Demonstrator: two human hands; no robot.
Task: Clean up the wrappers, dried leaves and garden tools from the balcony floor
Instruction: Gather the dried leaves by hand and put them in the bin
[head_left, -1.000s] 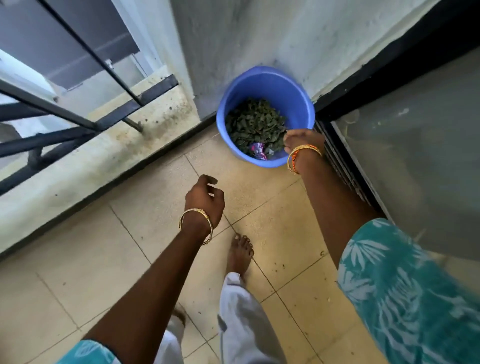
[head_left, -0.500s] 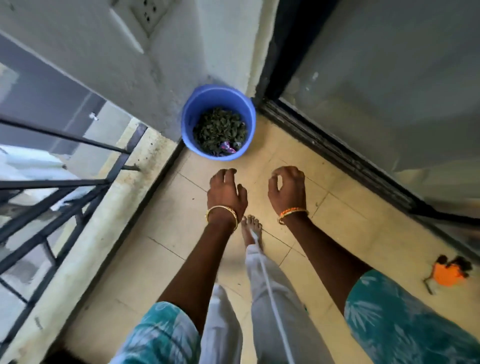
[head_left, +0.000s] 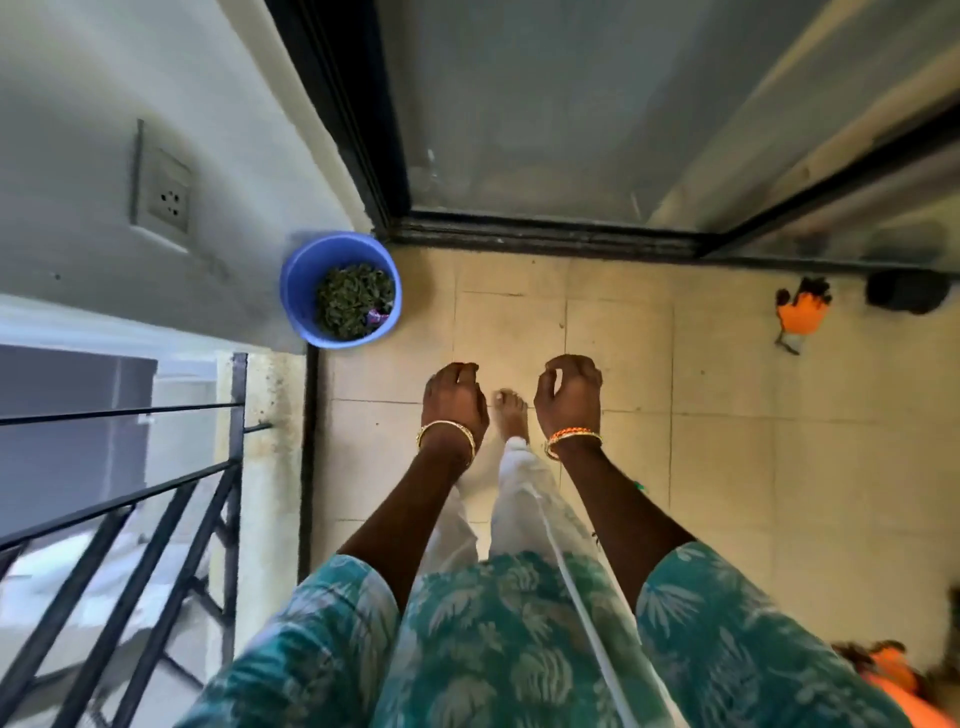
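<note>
A home balcony: tiled floor (head_left: 727, 467), metal railing (head_left: 156, 493) left of the fingers, sliding glass door (head_left: 519, 130) beyond them, wall socket (head_left: 166, 197).

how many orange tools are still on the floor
2. One orange tool lies on the tiles at the far right, near the door track. Another orange tool is at the bottom right corner, blurred and cut off by the frame edge. More may lie out of view.

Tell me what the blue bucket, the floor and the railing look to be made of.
Blue bucket: likely plastic, going by its smooth, even colour and soft sheen. Floor: cream tiles, probably ceramic or stone, with thin grout lines and a dull, slightly speckled finish. Railing: looks like dark-painted metal, with thin straight bars and square posts.
</note>
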